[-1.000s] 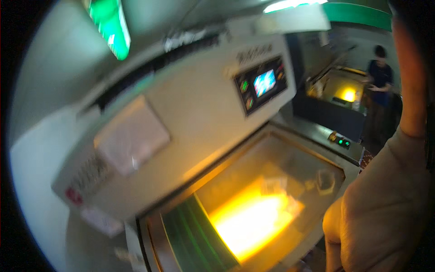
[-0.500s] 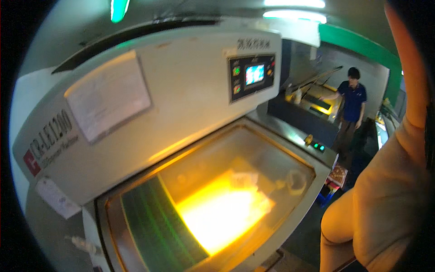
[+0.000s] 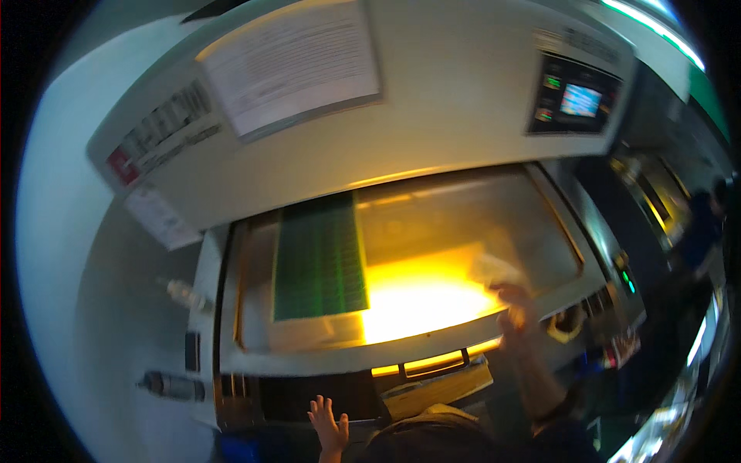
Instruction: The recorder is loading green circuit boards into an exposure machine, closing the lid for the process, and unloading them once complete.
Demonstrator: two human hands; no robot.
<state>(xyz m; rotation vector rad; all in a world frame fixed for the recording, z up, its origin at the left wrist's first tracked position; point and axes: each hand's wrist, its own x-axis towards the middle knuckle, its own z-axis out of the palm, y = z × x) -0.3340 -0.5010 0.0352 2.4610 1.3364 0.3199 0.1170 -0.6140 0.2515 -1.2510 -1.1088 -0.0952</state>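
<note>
My left hand (image 3: 329, 429) is open, fingers spread, in front of the machine's lower front edge. It holds nothing. My right hand (image 3: 519, 309) reaches over the right part of the lit glass bed (image 3: 463, 208), smeared by motion. A thin whitish piece (image 3: 494, 270), cloth or paper, lies right at its fingertips; whether they grip it I cannot tell. On the bed's left half rests a flat dark green panel (image 3: 320, 258) with fine rows, like a circuit board panel. Bright yellow light (image 3: 424, 301) glows through the glass beside it.
Above the bed hangs the machine's pale hood (image 3: 448, 100), with a paper sheet (image 3: 289, 65) and a control screen (image 3: 580, 100). Bottles (image 3: 174, 386) stand at the left. A black handle (image 3: 434, 364) sits on the front edge. Another person (image 3: 698, 224) stands far right.
The view has swung right and down, so the bed now sits squarely ahead. My raised right arm has come down over the bed to the whitish piece. My left hand has come into view.
</note>
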